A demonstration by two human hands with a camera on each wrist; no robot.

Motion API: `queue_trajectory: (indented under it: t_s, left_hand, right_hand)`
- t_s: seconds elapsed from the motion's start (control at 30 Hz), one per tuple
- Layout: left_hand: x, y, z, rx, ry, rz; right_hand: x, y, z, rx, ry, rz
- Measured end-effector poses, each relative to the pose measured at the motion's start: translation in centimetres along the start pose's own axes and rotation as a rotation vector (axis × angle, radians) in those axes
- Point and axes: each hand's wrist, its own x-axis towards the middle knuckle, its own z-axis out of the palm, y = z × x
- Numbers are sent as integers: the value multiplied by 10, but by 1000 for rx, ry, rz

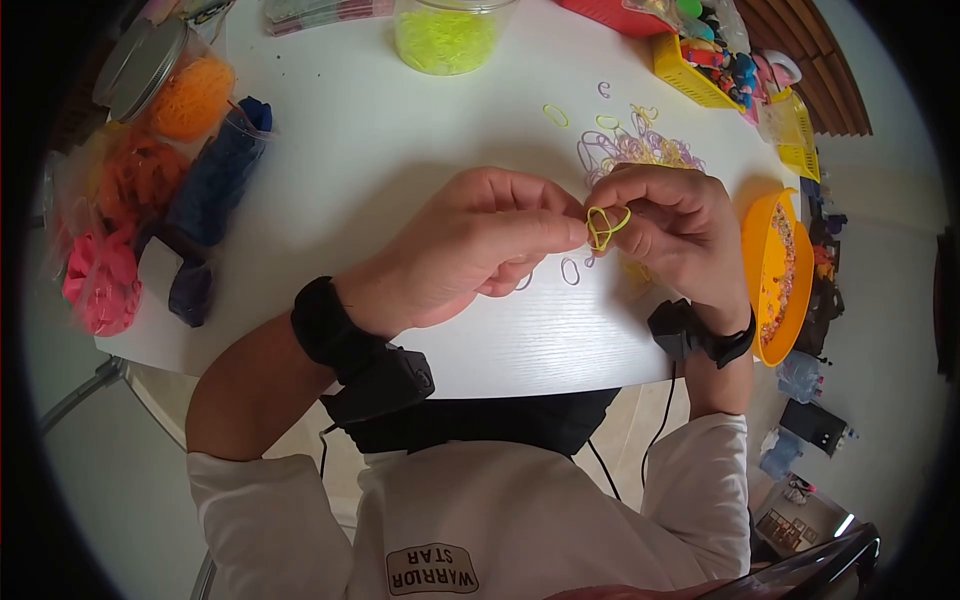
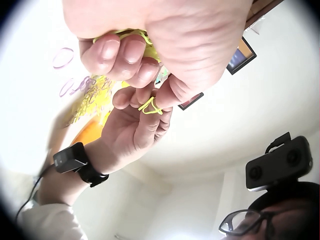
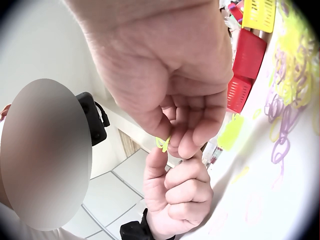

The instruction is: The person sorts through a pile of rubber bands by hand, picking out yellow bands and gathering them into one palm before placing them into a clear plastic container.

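Observation:
A small yellow-green rubber band (image 1: 606, 226) is stretched in loops between the fingertips of both hands, above the white table. My left hand (image 1: 480, 235) pinches it from the left with thumb and forefinger, its other fingers curled. More yellow-green bands (image 2: 135, 34) show between those curled fingers and the palm in the left wrist view. From the other side my right hand (image 1: 675, 220) pinches the band at thumb and fingertips. Just behind the right hand lies a pile of purple and yellow rubber bands (image 1: 640, 150), partly hidden by it. A loose purple band (image 1: 570, 271) lies below the hands.
A jar of yellow-green bands (image 1: 447, 40) stands at the back. On the left are a jar of orange pieces (image 1: 190, 100) and bags of pink (image 1: 103, 280) and dark blue (image 1: 220, 180) material. At right are a yellow basket (image 1: 693, 75) and an orange bowl (image 1: 757, 300).

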Motion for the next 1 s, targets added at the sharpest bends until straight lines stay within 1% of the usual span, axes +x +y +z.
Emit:
queue_trajectory:
  t_s: [0.07, 0.17, 0.27, 0.37, 0.47, 0.57, 0.67, 0.77, 0.87, 0.97, 1.0]
  left_hand:
    - [0, 1, 1, 36, 23, 24]
    - [1, -1, 8, 291, 172, 198]
    - [2, 0, 8, 350, 173, 341]
    - [2, -2, 5, 449, 141, 355]
    - [1, 1, 7, 456, 142, 309]
    - [0, 6, 7, 408, 165, 290]
    - [0, 7, 7, 219, 233, 211]
    - [1, 7, 7, -43, 180, 119]
    - [-1, 7, 2, -158, 75, -29]
    - [1, 4, -5, -229, 19, -54]
    - [1, 4, -5, -237, 34, -56]
  right_hand:
    - [-1, -4, 0, -11, 4, 31]
    - [-1, -7, 1, -29, -2, 75]
    - [-1, -10, 3, 23, 2, 167]
    - [1, -8, 3, 62, -26, 164]
    - [1, -4, 3, 69, -32, 133]
    - [0, -7, 3, 79, 5, 152]
    - [0, -5, 0, 81, 33, 96]
    - [0, -4, -4, 101, 47, 101]
    - [0, -3, -4, 82, 69, 88]
    - [0, -3, -2, 79, 66, 65]
    - [0, -2, -2, 80, 50, 50]
